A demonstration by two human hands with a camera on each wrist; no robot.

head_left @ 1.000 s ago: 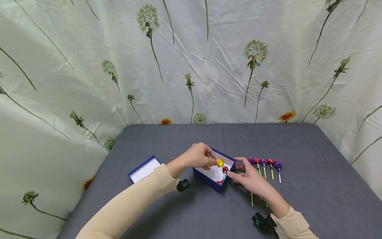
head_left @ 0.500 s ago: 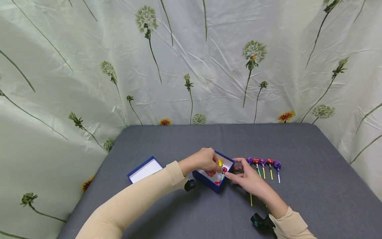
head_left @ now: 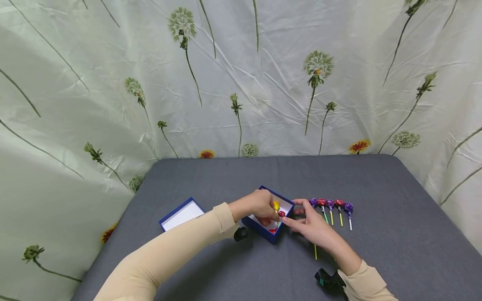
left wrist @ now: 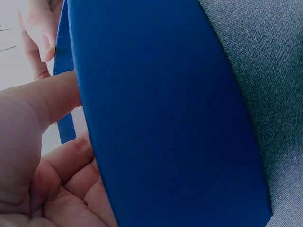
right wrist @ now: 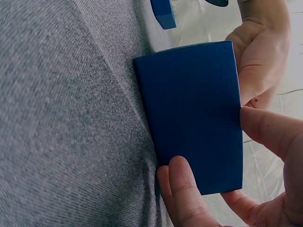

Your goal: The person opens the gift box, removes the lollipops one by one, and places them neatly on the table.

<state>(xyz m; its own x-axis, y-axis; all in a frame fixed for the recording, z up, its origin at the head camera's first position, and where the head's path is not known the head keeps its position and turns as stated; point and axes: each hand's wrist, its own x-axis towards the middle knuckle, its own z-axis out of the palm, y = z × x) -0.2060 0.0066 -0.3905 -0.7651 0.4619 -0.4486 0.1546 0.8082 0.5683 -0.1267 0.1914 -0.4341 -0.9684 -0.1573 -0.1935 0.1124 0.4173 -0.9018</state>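
A blue box (head_left: 260, 230) with a white inside sits open on the table, a yellow lollipop (head_left: 276, 205) and a red lollipop (head_left: 281, 213) inside it. More red wrapping shows low in the box. My left hand (head_left: 261, 205) reaches down into the box with bent fingers. Its fingertips are hidden behind the box wall (left wrist: 161, 113) in the left wrist view, so I cannot tell whether they pinch anything. With my right hand (head_left: 314, 223) I hold the right end of the box, thumb at the rim and fingers (right wrist: 184, 184) against the outer wall.
Right of the box lies a row of purple and red lollipops (head_left: 339, 203) with coloured sticks. A yellow stick (head_left: 315, 252) pokes out below my right hand. The box's blue lid (head_left: 182, 215), white inside up, lies left, partly behind my left sleeve (head_left: 188, 238).
My left hand has moved a little right and down, deeper into the box; a white stick seen by its fingers earlier is out of sight. My right hand keeps its hold on the box.
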